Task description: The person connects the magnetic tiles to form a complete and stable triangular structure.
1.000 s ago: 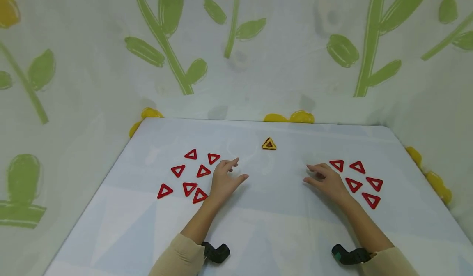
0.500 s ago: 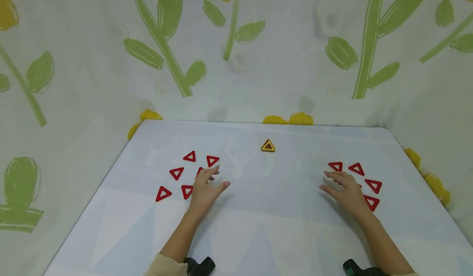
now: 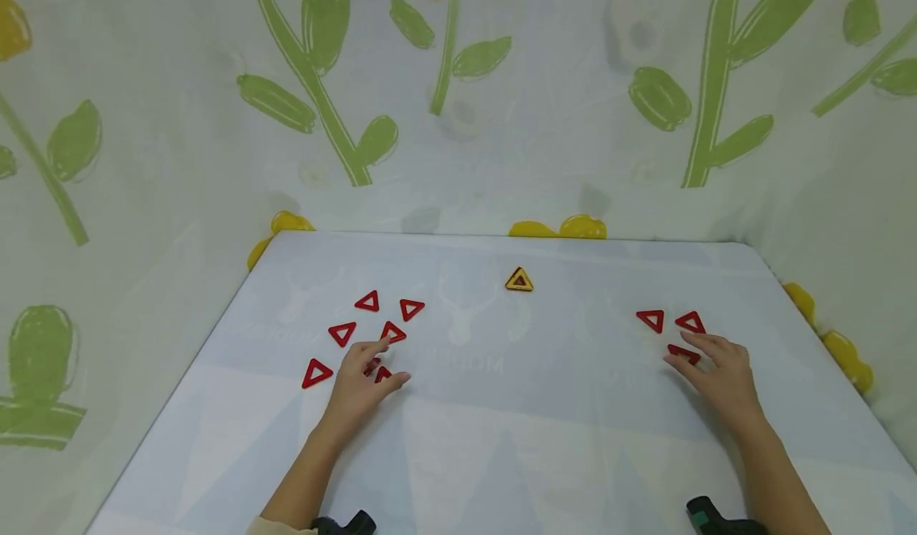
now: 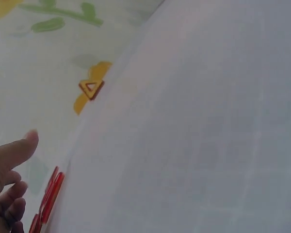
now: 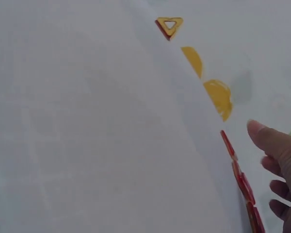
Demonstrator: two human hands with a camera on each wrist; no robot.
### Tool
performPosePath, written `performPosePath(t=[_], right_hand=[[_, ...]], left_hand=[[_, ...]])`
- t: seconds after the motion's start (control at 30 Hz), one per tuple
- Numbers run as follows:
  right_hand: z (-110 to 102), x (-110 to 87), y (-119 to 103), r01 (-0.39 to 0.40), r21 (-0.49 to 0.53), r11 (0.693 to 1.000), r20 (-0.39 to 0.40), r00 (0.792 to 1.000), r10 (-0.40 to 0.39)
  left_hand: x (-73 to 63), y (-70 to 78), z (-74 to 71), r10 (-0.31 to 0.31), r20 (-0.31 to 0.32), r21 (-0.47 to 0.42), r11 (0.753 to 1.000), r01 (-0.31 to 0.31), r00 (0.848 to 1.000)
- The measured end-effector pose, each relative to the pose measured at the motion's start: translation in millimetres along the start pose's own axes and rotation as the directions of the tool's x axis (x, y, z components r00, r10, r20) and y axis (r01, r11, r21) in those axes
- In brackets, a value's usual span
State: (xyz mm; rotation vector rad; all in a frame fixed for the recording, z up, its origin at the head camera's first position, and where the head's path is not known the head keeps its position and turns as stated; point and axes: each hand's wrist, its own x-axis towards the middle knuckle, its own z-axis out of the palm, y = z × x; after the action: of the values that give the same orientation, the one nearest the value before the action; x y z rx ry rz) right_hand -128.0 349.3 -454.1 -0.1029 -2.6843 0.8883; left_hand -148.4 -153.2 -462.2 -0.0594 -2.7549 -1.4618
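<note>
Several flat red triangle frames lie in two groups on the table. My left hand (image 3: 358, 392) hovers at the left group, thumb and fingers apart, partly hiding two of them; one red triangle (image 3: 393, 333) shows just beyond its fingertips. At the right group, my right hand (image 3: 727, 380) has its thumb and fingertips around a red triangle (image 3: 684, 354), covering others behind it. Both wrist views show a gap between each hand and the red pieces. A yellow triangle frame (image 3: 519, 279) with a dark red edge lies alone at the back middle.
The white table (image 3: 487, 463) has a pale blue pattern and ends at a curtain (image 3: 530, 153) printed with leaves and yellow flowers. More red triangles (image 3: 317, 373) lie left of my left hand. A black wrist camera (image 3: 719, 519) sits on each forearm.
My left hand has moved left and slightly down over the left red triangles. My right hand has moved right over the right group. The visible triangles keep their places.
</note>
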Motion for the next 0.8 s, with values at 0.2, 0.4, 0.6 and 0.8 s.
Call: performPosePath(t=[0.2,0.4,0.6,0.8], right_hand=[[-5,-2.5,14,0.076,-0.064,0.995,0.002,0.997,-0.076],[-4,-5.4,24,0.124,-0.117,0.985,0.006,0.992,-0.124],[0,-5.5,30,0.19,-0.132,0.973,-0.025,0.98,-0.195],[1,-5.7,29,0.226,-0.102,0.969,-0.036,0.972,-0.23]], left_hand=[[-8.5,-13.5,-13.1,0.062,0.012,0.113,0.992,-0.063,0.998],[-12.6,-26.8,-15.8,0.111,0.009,0.14,0.984,-0.111,0.994],[-15.5,-33.3,-12.8,0.134,0.003,0.183,0.974,-0.132,0.991],[-15.5,-36.1,-10.8,0.205,-0.04,0.226,0.955,-0.191,0.978]])
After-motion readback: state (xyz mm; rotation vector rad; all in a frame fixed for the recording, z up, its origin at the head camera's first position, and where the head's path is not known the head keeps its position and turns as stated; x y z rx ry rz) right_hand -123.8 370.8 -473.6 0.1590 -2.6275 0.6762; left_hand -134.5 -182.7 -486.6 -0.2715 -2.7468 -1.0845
